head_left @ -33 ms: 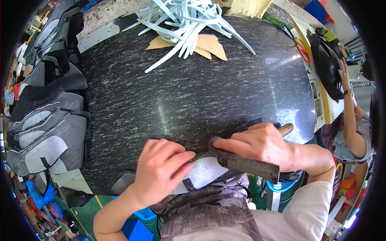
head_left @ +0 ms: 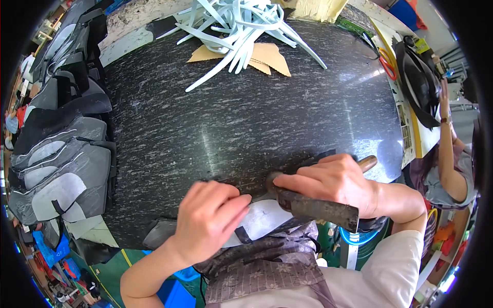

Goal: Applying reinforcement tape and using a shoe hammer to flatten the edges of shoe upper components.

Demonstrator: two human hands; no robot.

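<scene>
My right hand [head_left: 339, 179] is wrapped round a hammer. The hammer [head_left: 323, 209] has a worn, dark metal head with a long flat tail, and the end of its wooden handle sticks out beyond my hand. Its round face is low over the near edge of the table, by a dark piece with a white patch [head_left: 264, 219]. My left hand [head_left: 210, 218] is closed just left of that patch, thumb and fingertips pressed together. Whatever the fingertips hold is hidden. Part of the dark piece lies under my hands and out of sight.
Stacked black and grey cut pieces [head_left: 61, 169] line the left side of the black-streaked table [head_left: 246, 118]. Pale blue strips [head_left: 241, 31] lie on brown card pieces [head_left: 272, 57] at the far side. Orange-handled scissors [head_left: 386, 64] rest far right. A co-worker's arm [head_left: 448, 149] reaches toward black pieces there.
My left hand has shifted slightly right, its thumb and fingers coming closer together. My right hand and the hammer have barely moved. The co-worker's hand has moved a little.
</scene>
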